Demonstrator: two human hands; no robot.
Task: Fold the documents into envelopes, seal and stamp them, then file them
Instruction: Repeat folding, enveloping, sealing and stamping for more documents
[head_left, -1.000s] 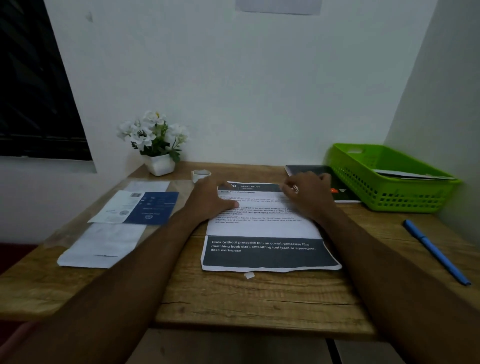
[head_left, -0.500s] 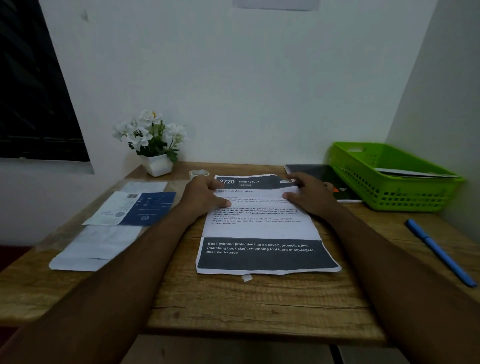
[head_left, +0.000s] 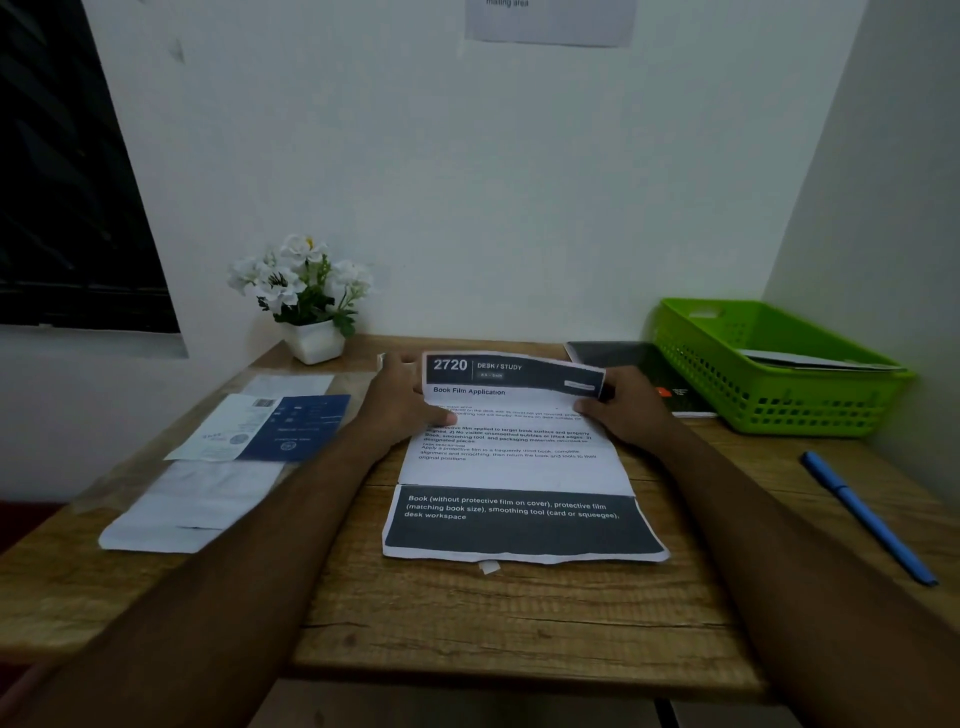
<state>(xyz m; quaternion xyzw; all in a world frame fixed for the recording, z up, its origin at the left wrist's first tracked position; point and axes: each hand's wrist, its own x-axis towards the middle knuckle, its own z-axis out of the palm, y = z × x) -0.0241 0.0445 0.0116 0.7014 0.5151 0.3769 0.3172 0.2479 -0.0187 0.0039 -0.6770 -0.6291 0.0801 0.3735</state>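
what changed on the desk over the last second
The left hand and right hand took hold of the document at its far edge and raised that edge off the desk. The pen, green basket and envelopes stayed put.

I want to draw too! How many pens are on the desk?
1. A blue pen lies on the right side of the desk, in front of the green basket. More could be hidden inside the basket.

Looks forward and down from the wearer's head, close over the wooden desk (head_left: 519, 613), squarely facing the white wall (head_left: 467, 182) behind it.
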